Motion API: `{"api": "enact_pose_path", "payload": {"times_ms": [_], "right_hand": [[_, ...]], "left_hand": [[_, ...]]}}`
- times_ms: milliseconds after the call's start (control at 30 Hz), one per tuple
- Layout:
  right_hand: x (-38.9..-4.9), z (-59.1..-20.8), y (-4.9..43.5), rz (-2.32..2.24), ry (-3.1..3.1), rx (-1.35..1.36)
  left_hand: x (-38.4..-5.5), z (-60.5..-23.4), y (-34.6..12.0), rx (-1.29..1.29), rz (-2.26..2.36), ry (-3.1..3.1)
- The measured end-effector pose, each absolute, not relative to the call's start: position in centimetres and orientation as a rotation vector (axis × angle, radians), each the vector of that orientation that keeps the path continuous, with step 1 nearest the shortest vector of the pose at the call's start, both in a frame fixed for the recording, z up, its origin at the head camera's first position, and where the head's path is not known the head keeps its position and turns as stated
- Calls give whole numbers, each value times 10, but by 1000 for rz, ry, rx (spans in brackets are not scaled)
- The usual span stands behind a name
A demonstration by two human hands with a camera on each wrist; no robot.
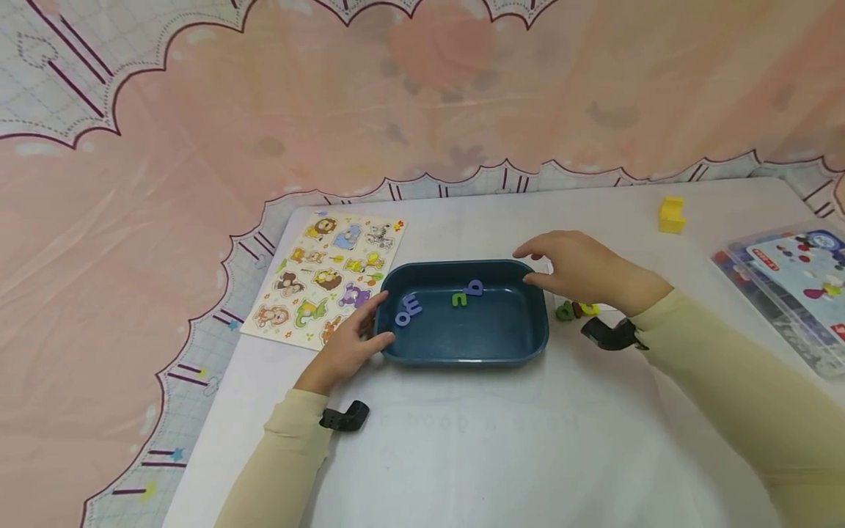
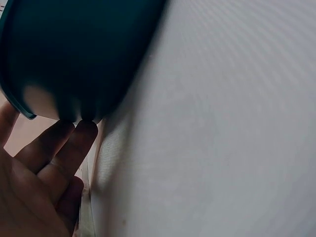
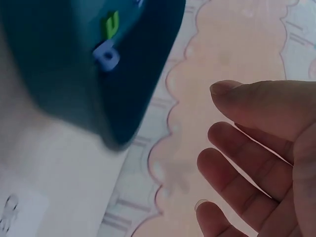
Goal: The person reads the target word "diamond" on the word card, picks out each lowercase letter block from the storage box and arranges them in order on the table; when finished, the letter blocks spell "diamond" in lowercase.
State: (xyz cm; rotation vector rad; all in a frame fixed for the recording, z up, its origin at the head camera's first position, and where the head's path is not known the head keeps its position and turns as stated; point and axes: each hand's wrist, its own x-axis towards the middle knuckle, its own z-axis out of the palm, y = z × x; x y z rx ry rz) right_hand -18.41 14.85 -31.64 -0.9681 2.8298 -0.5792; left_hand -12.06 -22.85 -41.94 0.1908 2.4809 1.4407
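Note:
A dark teal plastic tray (image 1: 462, 337) stands on the white table. Inside it lie several letter pieces: a purple "o" (image 1: 403, 319), a purple "m" (image 1: 412, 304), a green "n" (image 1: 458, 299) and a purple rounded letter (image 1: 474, 287). My left hand (image 1: 345, 350) touches the tray's left end; in the left wrist view its extended fingertips (image 2: 88, 129) rest against the outer wall. Just off the right end is my right hand (image 1: 581, 271), fingers and thumb spread, holding nothing. In the right wrist view a gap separates its fingers (image 3: 229, 180) from the tray.
Left of the tray lies an animal sticker sheet (image 1: 330, 275). Several small letters (image 1: 565, 312) sit by the right wrist, partly hidden. A yellow block (image 1: 672, 215) stands at the back right, and a clear plastic case (image 1: 792, 286) lies at the right edge.

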Motion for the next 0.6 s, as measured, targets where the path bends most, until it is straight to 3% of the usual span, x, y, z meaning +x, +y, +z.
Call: {"api": "enact_pose_path", "payload": {"times_ms": [267, 600], "right_hand": [[-198, -323, 109, -605, 2755, -1164], [-204, -336, 68, -559, 2640, -1188]], "left_hand": [[-120, -418, -227, 186, 1431, 2489], [-120, -418, -227, 187, 1430, 2501]]}}
